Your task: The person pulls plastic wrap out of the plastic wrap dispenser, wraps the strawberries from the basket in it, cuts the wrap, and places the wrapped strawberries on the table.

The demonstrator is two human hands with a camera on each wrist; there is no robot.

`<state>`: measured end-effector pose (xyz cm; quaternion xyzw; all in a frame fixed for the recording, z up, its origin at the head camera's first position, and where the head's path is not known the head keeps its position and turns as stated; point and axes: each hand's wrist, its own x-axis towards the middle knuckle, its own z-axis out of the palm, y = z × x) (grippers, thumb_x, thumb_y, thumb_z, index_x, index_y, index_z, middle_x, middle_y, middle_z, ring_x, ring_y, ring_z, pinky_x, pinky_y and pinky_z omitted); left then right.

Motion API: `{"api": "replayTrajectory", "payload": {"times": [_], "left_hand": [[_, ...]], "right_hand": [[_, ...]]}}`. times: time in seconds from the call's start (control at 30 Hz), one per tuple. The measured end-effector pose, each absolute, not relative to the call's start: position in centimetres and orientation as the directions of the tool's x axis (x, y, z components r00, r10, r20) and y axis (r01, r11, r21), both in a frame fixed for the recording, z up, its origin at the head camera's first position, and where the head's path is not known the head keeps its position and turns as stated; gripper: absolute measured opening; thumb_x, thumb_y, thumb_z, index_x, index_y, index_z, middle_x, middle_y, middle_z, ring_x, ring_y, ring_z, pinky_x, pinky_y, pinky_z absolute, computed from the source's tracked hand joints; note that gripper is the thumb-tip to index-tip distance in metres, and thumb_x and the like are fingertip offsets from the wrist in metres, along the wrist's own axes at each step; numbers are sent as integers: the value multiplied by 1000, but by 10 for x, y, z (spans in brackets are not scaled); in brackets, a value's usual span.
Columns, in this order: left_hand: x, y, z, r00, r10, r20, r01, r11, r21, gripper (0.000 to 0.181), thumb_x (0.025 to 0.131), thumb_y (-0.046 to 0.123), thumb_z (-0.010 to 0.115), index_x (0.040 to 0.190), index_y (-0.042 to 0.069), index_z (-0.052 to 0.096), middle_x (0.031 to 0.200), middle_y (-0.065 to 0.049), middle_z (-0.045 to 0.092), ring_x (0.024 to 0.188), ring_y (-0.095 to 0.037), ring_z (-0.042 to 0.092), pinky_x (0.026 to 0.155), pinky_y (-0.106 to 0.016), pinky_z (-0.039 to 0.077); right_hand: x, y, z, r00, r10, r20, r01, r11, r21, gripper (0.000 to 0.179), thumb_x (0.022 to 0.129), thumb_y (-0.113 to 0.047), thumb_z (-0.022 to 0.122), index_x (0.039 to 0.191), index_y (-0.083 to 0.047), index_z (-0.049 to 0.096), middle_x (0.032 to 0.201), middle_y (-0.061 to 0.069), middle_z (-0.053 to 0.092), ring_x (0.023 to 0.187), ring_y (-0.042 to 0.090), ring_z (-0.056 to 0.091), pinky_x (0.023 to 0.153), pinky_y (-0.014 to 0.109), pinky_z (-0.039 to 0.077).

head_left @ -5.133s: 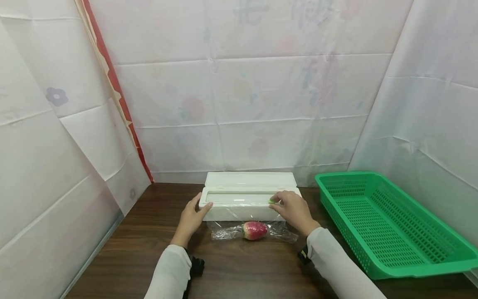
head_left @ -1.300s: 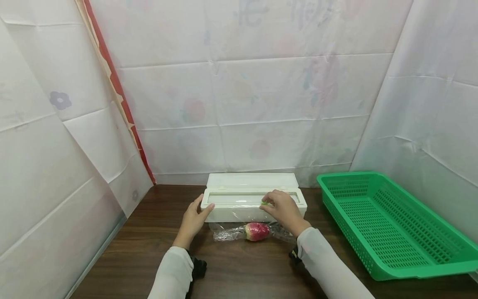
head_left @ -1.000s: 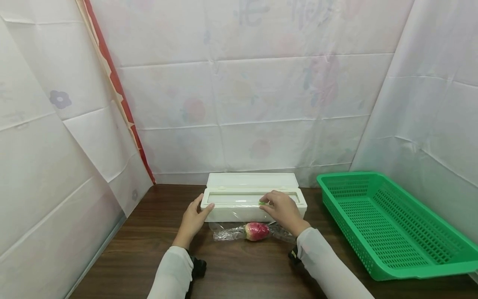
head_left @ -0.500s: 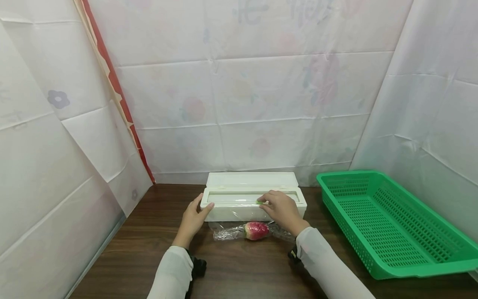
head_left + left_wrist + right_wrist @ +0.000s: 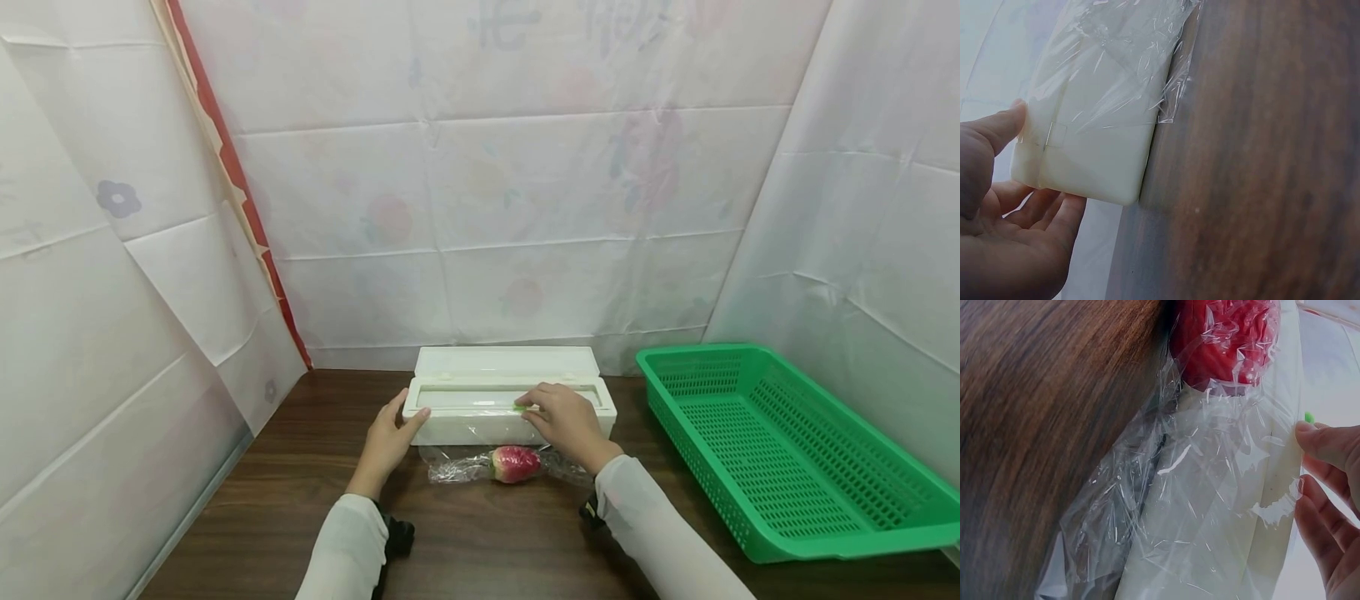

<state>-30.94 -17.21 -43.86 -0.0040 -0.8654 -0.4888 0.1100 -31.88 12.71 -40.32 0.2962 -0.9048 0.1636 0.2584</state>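
A long white cling film dispenser (image 5: 480, 429) with its lid raised stands at the back of the table. My left hand (image 5: 386, 440) grips its left end, thumb on top and fingers round the end, as the left wrist view shows (image 5: 1022, 237). My right hand (image 5: 566, 421) pinches a small green slide cutter (image 5: 1309, 417) at the dispenser's front top edge, right of its middle. Clear cling film (image 5: 1210, 487) hangs over the front, with a torn edge near my right fingers. Before the dispenser lies a red-pink fruit-like thing (image 5: 515, 464) with a pale left end, wrapped in film with bunched ends.
A green perforated plastic basket (image 5: 780, 542) stands at the right of the dark wooden table (image 5: 495, 542). White printed sheets (image 5: 480, 192) hang behind and on both sides, the rear one close behind the dispenser's raised lid.
Over the last seconds my right hand has moved left along the dispenser's edge with the green slide cutter, the last stretch only slightly. My left hand keeps its grip and the wrapped thing lies still.
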Motion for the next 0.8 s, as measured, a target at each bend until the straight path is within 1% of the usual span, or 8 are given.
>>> {"api": "replayTrajectory", "payload": {"times": [0.1, 0.27, 0.5, 0.63, 0.8], "left_hand": [[-309, -171, -438, -976, -104, 193, 113, 518, 848, 77, 87, 48, 60, 145, 9, 29, 134, -22, 43, 106, -31, 47, 92, -55, 43], [-309, -171, -438, -974, -107, 198, 114, 522, 845, 77, 87, 48, 60, 145, 8, 30, 132, -22, 44, 105, -31, 48, 92, -54, 43], [-309, -172, -439, -973, -107, 205, 121, 519, 846, 77, 87, 47, 60, 145, 7, 30, 134, -24, 43, 108, -32, 47, 93, -55, 42], [-309, -172, -440, -972, -106, 207, 125, 515, 848, 77, 87, 47, 61, 145, 7, 30, 135, -25, 42, 112, -33, 47, 95, -56, 41], [-309, -171, -439, -973, -107, 202, 119, 517, 847, 76, 87, 46, 61, 145, 8, 29, 130, -22, 45, 105, -31, 48, 91, -53, 44]], "right_hand": [[-319, 127, -403, -679, -458, 574, -629, 766, -132, 15, 83, -25, 71, 98, -28, 70, 94, -13, 68, 75, 3, 53, 60, 28, 51], [-319, 127, -402, -665, -471, 580, -640, 759, -117, 18, 83, -23, 71, 99, -29, 71, 95, -13, 69, 76, 4, 55, 60, 29, 51], [-317, 126, -400, -662, -503, 556, -651, 753, -95, 22, 83, -22, 70, 104, -30, 70, 102, -13, 69, 86, 5, 57, 63, 30, 53], [-317, 126, -399, -660, -519, 543, -655, 752, -78, 23, 84, -21, 69, 106, -30, 70, 104, -12, 68, 88, 6, 57, 62, 31, 53], [-318, 126, -397, -648, -540, 537, -664, 746, -52, 25, 84, -21, 69, 108, -30, 69, 105, -12, 68, 87, 7, 57, 61, 31, 53]]}}
